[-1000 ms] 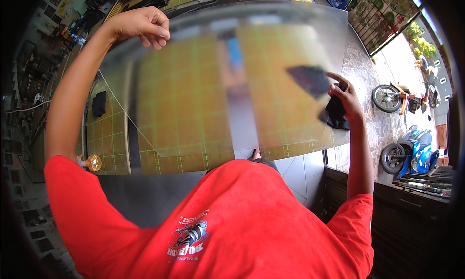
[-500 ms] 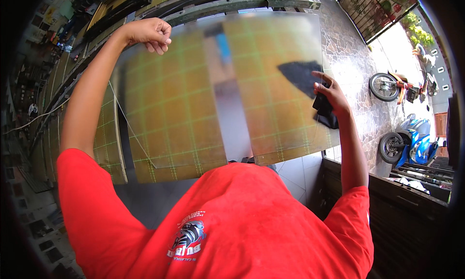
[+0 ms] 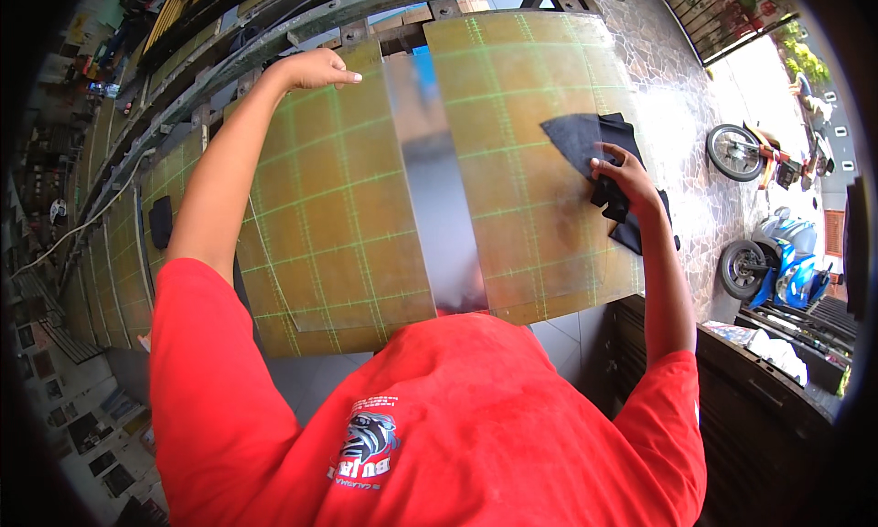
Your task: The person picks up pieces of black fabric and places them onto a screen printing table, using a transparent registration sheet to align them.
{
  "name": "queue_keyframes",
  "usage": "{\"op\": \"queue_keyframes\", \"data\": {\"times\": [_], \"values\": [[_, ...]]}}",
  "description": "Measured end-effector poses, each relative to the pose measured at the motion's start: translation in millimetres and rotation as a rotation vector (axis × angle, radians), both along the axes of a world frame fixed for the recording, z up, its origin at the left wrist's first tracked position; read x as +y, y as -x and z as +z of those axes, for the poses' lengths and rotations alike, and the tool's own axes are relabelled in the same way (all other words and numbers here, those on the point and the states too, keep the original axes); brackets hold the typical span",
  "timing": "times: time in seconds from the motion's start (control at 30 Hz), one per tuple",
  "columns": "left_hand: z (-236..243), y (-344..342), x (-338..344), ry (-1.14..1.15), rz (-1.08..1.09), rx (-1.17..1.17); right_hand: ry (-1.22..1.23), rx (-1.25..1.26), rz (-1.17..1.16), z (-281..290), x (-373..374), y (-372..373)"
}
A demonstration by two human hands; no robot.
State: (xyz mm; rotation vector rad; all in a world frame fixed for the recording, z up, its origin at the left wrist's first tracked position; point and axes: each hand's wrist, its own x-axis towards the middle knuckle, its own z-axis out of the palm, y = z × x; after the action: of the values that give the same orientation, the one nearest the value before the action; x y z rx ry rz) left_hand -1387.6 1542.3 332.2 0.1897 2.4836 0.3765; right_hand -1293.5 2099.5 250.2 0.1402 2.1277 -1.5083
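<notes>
Lowered since before, the clear sheet (image 3: 445, 207) nears the gridded boards (image 3: 273, 333), left hand (image 3: 311, 68) and right hand (image 3: 626, 176) pinching its edges.

Blue motorcycle (image 3: 785, 262) at right, orange motorcycle (image 3: 771, 150) near it, stone-patterned paving (image 3: 645, 52), green foliage (image 3: 803, 65)

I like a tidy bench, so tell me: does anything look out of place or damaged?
Only the black pieces by the right hand stand out: they lie in an uneven, overlapping pile, angled across the gridded board. No spill or damage shows.
</notes>
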Motion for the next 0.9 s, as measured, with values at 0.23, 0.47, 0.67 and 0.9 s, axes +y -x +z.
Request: {"op": "queue_keyframes", "data": {"times": [0.23,0.47,0.67,0.9], "values": [[-52,8,-3,0.026,-0.01,-0.003,-0.54,0.461,-0.209,11,-7,-5],[-74,6,-1,0.029,0.044,0.016,-0.649,0.748,0.009,29,-60,-80],[-80,11,1,0.031,0.03,0.025,-0.705,0.559,-0.11,4,-48,-110],[-96,16,-8,0.053,0.02,0.037,-0.771,0.568,-0.352,3,22,-113]]}}
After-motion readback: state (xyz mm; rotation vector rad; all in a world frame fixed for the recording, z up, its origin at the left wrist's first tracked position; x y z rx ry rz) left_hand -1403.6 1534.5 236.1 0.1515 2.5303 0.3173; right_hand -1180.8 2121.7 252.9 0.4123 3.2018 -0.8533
